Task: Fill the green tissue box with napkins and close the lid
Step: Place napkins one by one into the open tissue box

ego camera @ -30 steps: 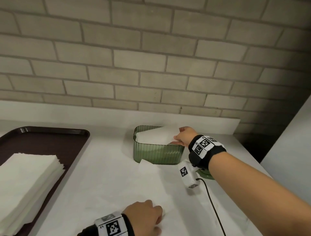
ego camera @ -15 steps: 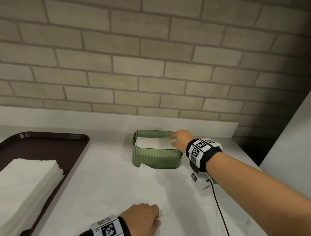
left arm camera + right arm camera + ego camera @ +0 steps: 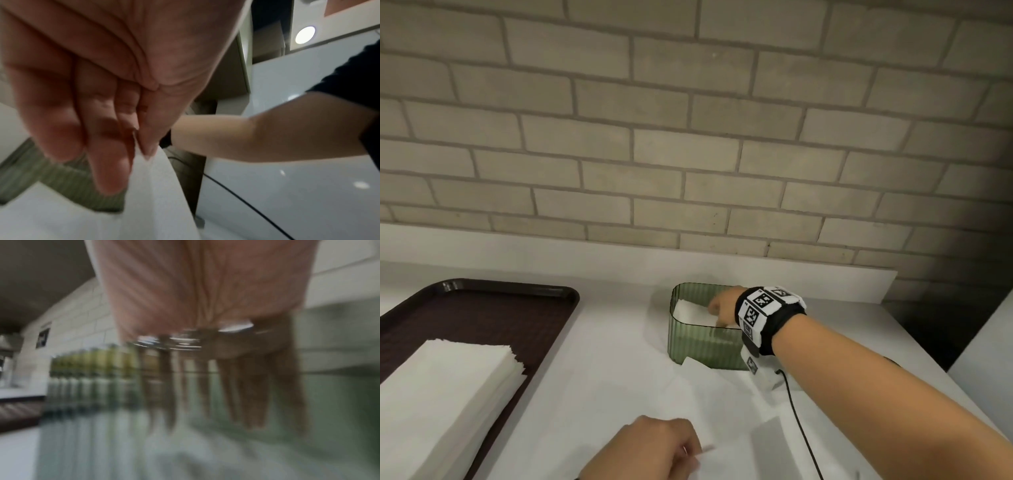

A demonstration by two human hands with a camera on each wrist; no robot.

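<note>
Nearest the viewer, the left hand (image 3: 650, 445) pinches the corner of a loose white paper napkin (image 3: 722, 411) between thumb and curled fingers (image 3: 107, 146), lifting that edge off the white tabletop (image 3: 602, 359), probably readying it as the next sheet to load. To the left, a thick stack of white napkins (image 3: 441, 394) waits on a dark brown plastic tray (image 3: 517, 301). Farther back, near the brick wall, stands the translucent green ribbed tissue box (image 3: 695, 346), open-topped. The right hand (image 3: 722, 308) reaches down inside it, fingers extended onto a white napkin (image 3: 690, 310), apparently pressing it flat. No lid is clearly visible.
</note>
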